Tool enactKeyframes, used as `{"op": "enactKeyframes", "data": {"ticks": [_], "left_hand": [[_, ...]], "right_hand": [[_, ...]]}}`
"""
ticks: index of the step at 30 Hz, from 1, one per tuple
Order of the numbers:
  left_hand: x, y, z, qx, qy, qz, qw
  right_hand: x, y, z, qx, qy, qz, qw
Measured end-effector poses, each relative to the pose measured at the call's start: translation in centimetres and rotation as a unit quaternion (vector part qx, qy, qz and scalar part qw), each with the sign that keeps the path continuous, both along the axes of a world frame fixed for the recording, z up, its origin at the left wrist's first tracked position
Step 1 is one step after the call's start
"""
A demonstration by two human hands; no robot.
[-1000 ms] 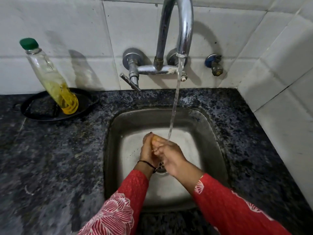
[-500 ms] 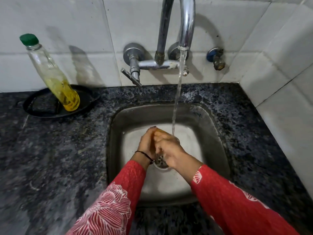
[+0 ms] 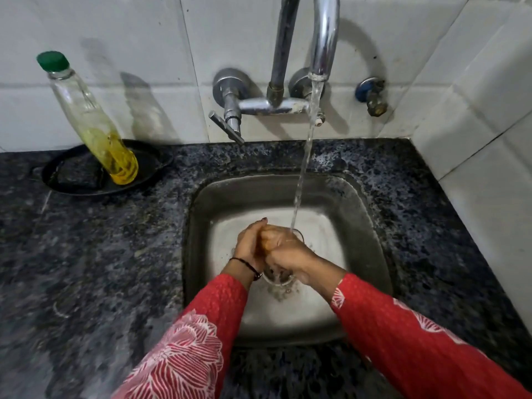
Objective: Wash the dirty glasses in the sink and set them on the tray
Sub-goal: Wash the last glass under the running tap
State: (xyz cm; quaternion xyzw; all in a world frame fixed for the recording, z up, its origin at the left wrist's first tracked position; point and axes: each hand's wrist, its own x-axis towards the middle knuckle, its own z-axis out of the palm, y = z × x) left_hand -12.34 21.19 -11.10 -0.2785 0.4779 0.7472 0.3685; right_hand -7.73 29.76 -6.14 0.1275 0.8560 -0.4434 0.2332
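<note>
- progress, by my reading: washing is midway on one clear drinking glass (image 3: 277, 280), which lies tilted low in the steel sink (image 3: 359, 226), over its drain and under the water stream (image 3: 302, 174) from the tap (image 3: 324, 38) above the sink's back edge.
- no other glass shows in or around the sink, so finishing the rinse and setting it on a tray are left.
- left hand (image 3: 249, 246): fingers curled round the glass's left side, gripping it.
- right hand (image 3: 288, 253): clasped over the glass from the sink's right; i cannot tell if any fingers reach inside.
- behind the sink's left corner, a black round dish (image 3: 149, 156) holds a green-capped bottle (image 3: 95, 125) of yellow liquid and a dark scrub pad (image 3: 77, 174); i cannot tell whether it is the tray.
</note>
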Motion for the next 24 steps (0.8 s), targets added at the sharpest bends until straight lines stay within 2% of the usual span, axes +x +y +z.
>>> {"op": "enactKeyframes", "data": {"ticks": [1, 3, 5, 6, 7, 8, 9, 11, 12, 13, 14, 15, 16, 17, 18, 19, 20, 21, 22, 23, 24], "left_hand": [[0.0, 0.4, -1.8, 0.006, -0.012, 0.005, 1.000], [0.0, 0.6, -3.1, -0.013, -0.026, -0.003, 1.000], [0.2, 0.2, -1.9, -0.032, -0.053, -0.026, 0.998], [0.0, 0.0, -2.1, -0.036, -0.069, -0.037, 0.996], [-0.1, -0.2, -2.1, -0.039, -0.071, -0.040, 0.996], [-0.2, -0.4, -2.4, -0.047, -0.071, -0.042, 0.995], [-0.2, -0.6, -1.7, -0.046, -0.071, -0.045, 0.995], [0.3, -0.9, 0.5, -0.011, -0.067, -0.054, 0.996], [0.6, -0.9, 1.6, 0.003, -0.059, -0.052, 0.997], [0.6, -0.9, 1.6, 0.022, -0.054, -0.045, 0.997], [0.8, -0.7, 1.4, 0.039, -0.051, -0.035, 0.997], [1.1, -0.4, 1.4, 0.050, -0.042, -0.025, 0.998], [1.4, -0.2, 1.4, 0.059, -0.040, -0.011, 0.997], [1.6, -0.1, 1.5, 0.064, -0.039, 0.002, 0.997], [1.5, 0.1, 1.3, 0.068, -0.042, 0.009, 0.997], [1.4, 0.2, 1.3, 0.070, -0.042, 0.004, 0.997], [1.3, 0.1, 1.4, 0.058, -0.042, -0.016, 0.997], [1.2, -0.1, 1.7, 0.042, -0.052, -0.034, 0.997], [0.9, -0.2, 1.8, 0.041, -0.067, -0.047, 0.996], [0.7, -0.3, 1.7, 0.037, -0.079, -0.048, 0.995], [0.7, -0.4, 1.6, 0.038, -0.086, -0.046, 0.994]], "right_hand": [[0.0, -0.2, -0.4, -0.025, 0.017, -0.013, 0.999], [0.8, -0.5, -0.9, -0.007, 0.058, -0.019, 0.998], [2.2, -0.6, -1.7, 0.014, 0.128, 0.017, 0.992], [3.1, 0.2, -2.0, 0.039, 0.162, 0.104, 0.980], [3.6, 0.9, -1.8, 0.122, 0.136, 0.192, 0.964], [3.6, 2.0, -1.8, 0.192, 0.165, 0.225, 0.941], [3.3, 2.8, -1.4, 0.282, 0.229, 0.262, 0.894], [3.1, 1.9, -0.5, 0.317, 0.196, 0.324, 0.869], [2.9, 1.0, 0.1, 0.314, 0.171, 0.327, 0.875], [2.4, 0.2, 0.6, 0.285, 0.151, 0.260, 0.910], [1.9, -0.4, 1.0, 0.215, 0.112, 0.159, 0.957], [1.4, -1.0, 1.6, 0.097, 0.069, 0.016, 0.993], [1.0, -1.7, 2.0, -0.035, 0.036, -0.125, 0.991], [1.0, -2.2, 2.7, -0.163, -0.004, -0.238, 0.957], [1.1, -2.5, 2.6, -0.208, -0.011, -0.268, 0.941], [1.5, -2.5, 2.3, -0.176, 0.011, -0.230, 0.957], [2.3, -2.2, 1.8, -0.091, 0.063, -0.144, 0.983], [3.2, -1.8, 2.0, 0.000, 0.111, -0.045, 0.993], [3.6, -0.7, 1.8, 0.119, 0.159, 0.055, 0.978], [3.6, 0.4, 1.5, 0.203, 0.216, 0.147, 0.944], [3.4, 1.4, 1.2, 0.244, 0.245, 0.196, 0.918]]}}
